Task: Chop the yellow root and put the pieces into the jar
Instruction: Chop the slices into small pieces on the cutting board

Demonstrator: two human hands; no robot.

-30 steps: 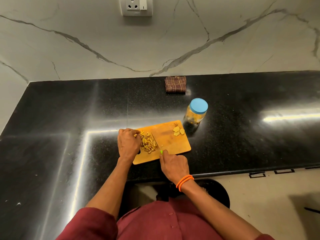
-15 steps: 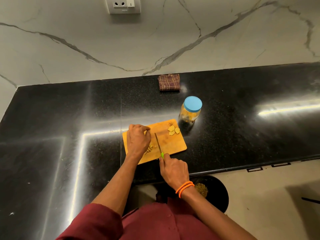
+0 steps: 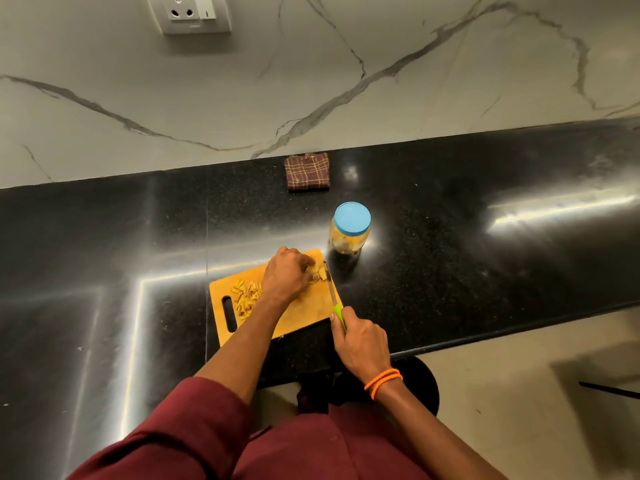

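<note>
Gripping green-handled knife (image 3: 333, 295) in right hand (image 3: 358, 342), left hand (image 3: 288, 274) pinching yellow root slices (image 3: 319, 271) mid-frame on cutting board (image 3: 304, 315), lidded jar (image 3: 349, 227) upper right.

You will find nothing to read here. The wall socket plate (image 3: 192, 12) above the counter has a tiny dark mark along its lower edge, too small for you to make out as letters. The jar (image 3: 349, 229) shows you a plain blue lid and a clear body with no label facing the camera. The folded checked cloth (image 3: 307, 171) carries only its woven pattern. The cutting board (image 3: 301, 311), the knife (image 3: 334, 299) with its green handle and the orange bands (image 3: 382, 382) on your wrist bear no visible print, brand or number.
</note>
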